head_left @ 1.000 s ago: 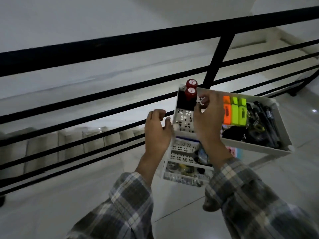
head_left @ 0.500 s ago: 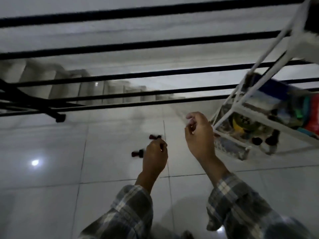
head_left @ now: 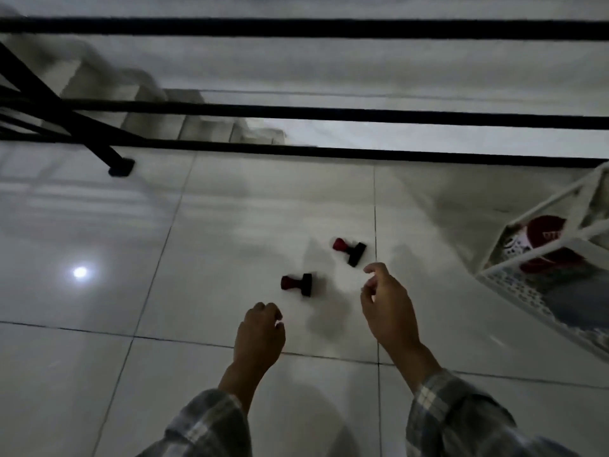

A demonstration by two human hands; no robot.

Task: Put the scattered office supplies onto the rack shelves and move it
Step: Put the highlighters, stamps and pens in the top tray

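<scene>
— On the floor tiles [head_left: 230, 225], reaching for two stamps, both lying tipped over. Best taking each by its red knob, one per hand.

— Near stamp [head_left: 296, 284] lying just beyond the left hand [head_left: 260, 338], far stamp [head_left: 350, 251] just past the right hand [head_left: 387, 311]?

— Yes. Both hands loosely curled, holding nothing. Rack [head_left: 543, 278] standing off right, part filled.

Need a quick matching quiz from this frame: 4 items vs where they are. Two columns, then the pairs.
1. nearer stamp
2. farther stamp
3. rack
4. railing foot

A. far right edge of frame
B. upper left, on the floor
C. just ahead of the left hand
D. just beyond the right hand fingertips

Pairs: 1-C, 2-D, 3-A, 4-B
</scene>
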